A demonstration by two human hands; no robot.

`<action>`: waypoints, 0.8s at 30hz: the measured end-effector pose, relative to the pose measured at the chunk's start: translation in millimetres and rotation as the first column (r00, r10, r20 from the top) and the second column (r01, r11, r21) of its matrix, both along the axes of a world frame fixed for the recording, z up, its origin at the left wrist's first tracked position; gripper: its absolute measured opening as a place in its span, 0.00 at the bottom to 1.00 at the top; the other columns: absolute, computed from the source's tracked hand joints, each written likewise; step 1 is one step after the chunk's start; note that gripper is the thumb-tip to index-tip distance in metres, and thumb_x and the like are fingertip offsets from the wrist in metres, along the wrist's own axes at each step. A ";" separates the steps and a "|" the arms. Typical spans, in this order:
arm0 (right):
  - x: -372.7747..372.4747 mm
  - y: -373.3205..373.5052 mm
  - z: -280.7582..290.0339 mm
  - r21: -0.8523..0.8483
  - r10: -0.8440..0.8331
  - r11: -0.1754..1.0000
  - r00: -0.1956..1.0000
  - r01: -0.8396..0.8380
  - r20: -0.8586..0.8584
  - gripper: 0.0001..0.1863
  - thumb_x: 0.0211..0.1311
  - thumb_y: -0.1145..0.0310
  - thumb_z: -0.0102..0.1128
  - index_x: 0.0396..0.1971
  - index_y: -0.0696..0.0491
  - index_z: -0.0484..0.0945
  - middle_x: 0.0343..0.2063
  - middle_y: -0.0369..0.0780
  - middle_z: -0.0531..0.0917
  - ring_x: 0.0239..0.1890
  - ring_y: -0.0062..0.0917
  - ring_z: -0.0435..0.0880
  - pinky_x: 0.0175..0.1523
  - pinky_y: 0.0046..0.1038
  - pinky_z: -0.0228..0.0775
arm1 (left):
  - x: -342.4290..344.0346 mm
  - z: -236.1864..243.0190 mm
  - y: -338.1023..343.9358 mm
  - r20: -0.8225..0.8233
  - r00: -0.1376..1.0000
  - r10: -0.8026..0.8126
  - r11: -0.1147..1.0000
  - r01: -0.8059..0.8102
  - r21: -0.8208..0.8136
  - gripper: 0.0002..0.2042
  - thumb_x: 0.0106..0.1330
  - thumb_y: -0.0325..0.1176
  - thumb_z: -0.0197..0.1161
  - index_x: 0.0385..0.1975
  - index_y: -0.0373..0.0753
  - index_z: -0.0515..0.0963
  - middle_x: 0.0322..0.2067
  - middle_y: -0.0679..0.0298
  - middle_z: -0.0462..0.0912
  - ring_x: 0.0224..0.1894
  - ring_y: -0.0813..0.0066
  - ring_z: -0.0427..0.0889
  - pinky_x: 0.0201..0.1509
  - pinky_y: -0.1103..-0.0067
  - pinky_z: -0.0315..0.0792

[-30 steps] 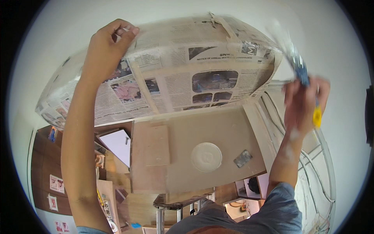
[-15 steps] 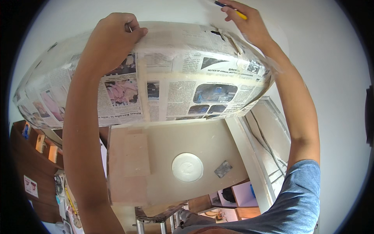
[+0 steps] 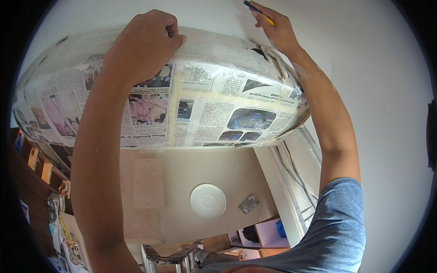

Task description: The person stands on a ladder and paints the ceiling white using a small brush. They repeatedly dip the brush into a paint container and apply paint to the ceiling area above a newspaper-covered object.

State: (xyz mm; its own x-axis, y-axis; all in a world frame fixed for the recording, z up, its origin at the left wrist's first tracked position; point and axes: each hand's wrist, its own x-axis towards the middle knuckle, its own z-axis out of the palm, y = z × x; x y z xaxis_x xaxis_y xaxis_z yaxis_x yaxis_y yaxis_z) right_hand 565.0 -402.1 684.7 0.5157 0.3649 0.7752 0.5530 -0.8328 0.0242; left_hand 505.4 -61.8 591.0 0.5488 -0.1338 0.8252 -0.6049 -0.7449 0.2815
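Note:
My left hand (image 3: 154,43) has curled fingers at the top edge of a long wall-mounted unit (image 3: 209,118) wrapped in newspaper and pale tape; what, if anything, is pinched there is hidden. Higher up on the right, my right hand (image 3: 273,25) grips a brush (image 3: 266,18) with a dark and yellow handle against the white wall (image 3: 382,91); its tip is hard to make out. A loose, crumpled strip of covering (image 3: 277,59) lies along the unit's right end, partly behind my right forearm.
Below the unit, a dusty board (image 3: 173,173) holds a round white tub (image 3: 207,195) and a grey block (image 3: 248,204). To its right runs a recess with cables (image 3: 296,177). A metal stepladder (image 3: 168,252), low shelves (image 3: 268,230) and a cluttered wooden cabinet (image 3: 43,168) sit farther down.
My right hand has swung up and leftward with the brush to the wall above the unit. My left hand has shifted slightly right along the top edge, and the view has shifted.

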 end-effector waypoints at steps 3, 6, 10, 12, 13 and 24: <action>2.9 -0.7 1.5 0.019 -0.017 1.000 1.000 0.017 -0.007 0.25 0.83 0.57 0.58 0.70 0.56 0.80 0.38 0.44 0.88 0.37 0.28 0.84 0.47 0.32 0.79 | 1.4 -1.6 -0.1 0.034 0.999 -0.007 1.000 0.008 -0.011 0.14 0.70 0.39 0.71 0.31 0.32 0.83 0.30 0.50 0.87 0.34 0.50 0.86 0.48 0.60 0.81; 4.7 -1.9 1.0 0.035 -0.008 0.999 1.000 0.009 -0.007 0.26 0.84 0.56 0.56 0.70 0.58 0.79 0.38 0.45 0.88 0.36 0.28 0.84 0.45 0.31 0.80 | 1.2 -1.5 0.1 0.051 0.999 -0.019 1.000 0.019 -0.005 0.14 0.70 0.39 0.71 0.31 0.33 0.83 0.30 0.51 0.87 0.35 0.50 0.87 0.48 0.60 0.81; 4.7 -4.6 1.0 0.041 -0.039 0.998 0.999 0.039 -0.004 0.27 0.84 0.56 0.56 0.69 0.60 0.80 0.34 0.44 0.87 0.33 0.28 0.84 0.43 0.32 0.81 | -2.0 -0.4 1.0 0.023 0.999 -0.029 0.999 0.028 0.020 0.16 0.71 0.42 0.71 0.36 0.30 0.83 0.35 0.51 0.85 0.36 0.56 0.83 0.50 0.62 0.77; 3.9 -6.1 1.2 0.057 -0.062 0.996 0.998 0.063 -0.011 0.26 0.84 0.57 0.56 0.68 0.61 0.80 0.32 0.43 0.86 0.32 0.28 0.84 0.42 0.31 0.80 | -3.3 0.6 1.6 -0.027 0.999 -0.033 0.999 0.033 0.008 0.16 0.71 0.41 0.72 0.35 0.30 0.83 0.34 0.51 0.85 0.35 0.57 0.83 0.49 0.63 0.77; 3.7 -6.9 1.1 0.068 -0.069 0.995 0.998 0.070 -0.014 0.26 0.83 0.57 0.56 0.68 0.61 0.80 0.31 0.43 0.86 0.32 0.28 0.83 0.42 0.31 0.80 | -3.5 0.5 1.3 -0.052 0.998 -0.034 0.999 0.034 0.002 0.16 0.71 0.41 0.72 0.35 0.30 0.83 0.34 0.51 0.85 0.34 0.58 0.83 0.48 0.63 0.77; 8.7 -26.7 4.5 0.188 -0.048 0.981 0.998 0.053 -0.034 0.24 0.81 0.60 0.58 0.66 0.62 0.82 0.29 0.41 0.87 0.28 0.24 0.81 0.37 0.29 0.79 | -2.4 -2.1 -0.5 0.036 0.999 0.010 1.000 -0.011 0.014 0.16 0.72 0.42 0.71 0.37 0.32 0.84 0.37 0.52 0.86 0.33 0.62 0.83 0.47 0.64 0.77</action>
